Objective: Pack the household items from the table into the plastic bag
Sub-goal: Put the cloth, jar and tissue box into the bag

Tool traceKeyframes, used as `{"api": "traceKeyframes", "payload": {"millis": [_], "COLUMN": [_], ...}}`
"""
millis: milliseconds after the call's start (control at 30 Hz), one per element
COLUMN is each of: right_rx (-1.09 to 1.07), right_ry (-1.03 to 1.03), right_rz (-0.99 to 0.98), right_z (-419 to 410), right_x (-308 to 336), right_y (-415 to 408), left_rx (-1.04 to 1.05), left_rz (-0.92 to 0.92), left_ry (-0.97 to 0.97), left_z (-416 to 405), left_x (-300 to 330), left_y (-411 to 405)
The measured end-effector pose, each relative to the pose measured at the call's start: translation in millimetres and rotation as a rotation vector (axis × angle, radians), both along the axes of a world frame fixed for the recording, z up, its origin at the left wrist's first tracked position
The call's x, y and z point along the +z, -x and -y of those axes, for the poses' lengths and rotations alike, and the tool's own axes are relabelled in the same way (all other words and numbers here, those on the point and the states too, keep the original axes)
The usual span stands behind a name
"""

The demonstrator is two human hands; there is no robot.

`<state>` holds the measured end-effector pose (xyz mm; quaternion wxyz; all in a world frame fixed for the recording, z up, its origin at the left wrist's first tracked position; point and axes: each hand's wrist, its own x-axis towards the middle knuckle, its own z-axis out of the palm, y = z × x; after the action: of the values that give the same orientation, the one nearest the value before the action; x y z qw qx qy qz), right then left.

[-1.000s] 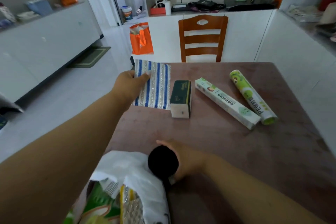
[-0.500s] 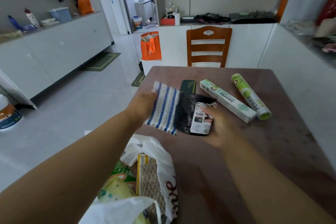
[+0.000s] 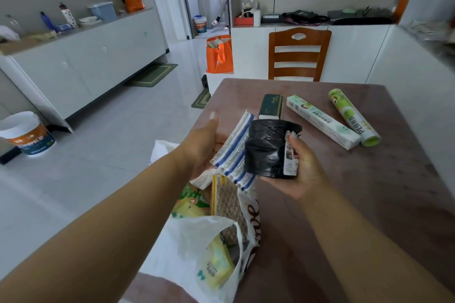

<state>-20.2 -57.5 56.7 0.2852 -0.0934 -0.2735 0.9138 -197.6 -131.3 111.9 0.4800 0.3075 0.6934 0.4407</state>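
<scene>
My left hand (image 3: 200, 141) holds a blue-and-white striped cloth pack (image 3: 234, 152) just above the open mouth of the white plastic bag (image 3: 197, 241). My right hand (image 3: 299, 167) grips a black roll of bin bags (image 3: 268, 150) with a white label, right beside the cloth. The bag sits at the table's near left edge with several packs inside. On the brown table (image 3: 369, 204) lie a dark green tissue pack (image 3: 270, 106), a long white-green box (image 3: 322, 122) and a green roll (image 3: 354, 117).
A wooden chair (image 3: 299, 54) stands at the table's far side. An orange bag (image 3: 219, 54) rests on a low ledge beyond the table. A paint bucket (image 3: 27, 136) stands on the tiled floor at left. White cabinets line both sides.
My left hand lifted the striped cloth pack off the table and brought it back over the bag. My right hand picked up the black roll and raised it beside the cloth.
</scene>
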Motion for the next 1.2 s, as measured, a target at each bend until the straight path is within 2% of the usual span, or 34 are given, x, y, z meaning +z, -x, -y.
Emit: {"api": "traceKeyframes", "payload": {"millis": [100, 167, 300, 400, 500, 567, 733, 833, 900, 967, 1000, 1100, 1133, 1200], "right_rx": [-0.014, -0.016, -0.054, -0.101, -0.110, -0.094, 0.063, 0.222, 0.226, 0.074, -0.064, -0.429, -0.436, -0.252], "right_ry": [-0.018, -0.037, -0.027, -0.012, -0.033, -0.046, -0.168, -0.261, -0.540, -0.995, -1.151, -1.298, -1.354, -1.345], "right_rz": [0.045, 0.076, 0.166, 0.270, 0.330, 0.344, 0.452, 0.552, 0.769, 0.997, 1.052, 1.272, 1.384, 1.470], "right_z": [1.3, 3.9, 10.2, 14.6, 18.1, 21.9, 30.9, 46.6, 58.8, 63.4, 60.2, 34.3, 26.4, 14.3], "right_x": [-3.7, -5.8, -11.5, -13.5, -13.9, -12.2, -6.8, -1.1, 8.2, 16.5, 17.4, 6.8, -0.5, -15.3], "right_y": [-10.6, -16.3, -17.3, -12.2, -7.5, -4.0, 15.8, 43.8, 63.7, 74.4, 75.3, 69.5, 70.2, 76.4], "left_rx": [-0.087, -0.216, -0.535, -0.734, -0.924, -1.001, -0.988, -0.963, -0.904, -0.827, -0.793, -0.707, -0.682, -0.647], "left_rz": [-0.154, -0.251, -0.239, -0.127, 0.129, 0.267, 0.416, 0.601, 0.531, 0.453, 0.441, 0.425, 0.420, 0.407], "left_ry": [0.071, 0.151, 0.373, 0.418, 0.409, 0.334, 0.070, -0.001, -0.050, -0.093, -0.112, -0.189, -0.213, -0.240], "left_z": [22.7, 39.0, 57.7, 61.1, 63.0, 64.3, 71.6, 78.7, 82.0, 83.7, 84.3, 83.5, 82.0, 76.7], "left_x": [-5.5, -16.9, -45.0, -52.4, -47.4, -38.9, -3.9, 16.3, 26.1, 32.8, 35.3, 39.8, 41.5, 45.9], "left_y": [7.0, 10.7, 12.1, 9.8, 12.0, 16.1, 36.5, 51.1, 61.3, 69.7, 73.3, 80.8, 81.9, 81.3]}}
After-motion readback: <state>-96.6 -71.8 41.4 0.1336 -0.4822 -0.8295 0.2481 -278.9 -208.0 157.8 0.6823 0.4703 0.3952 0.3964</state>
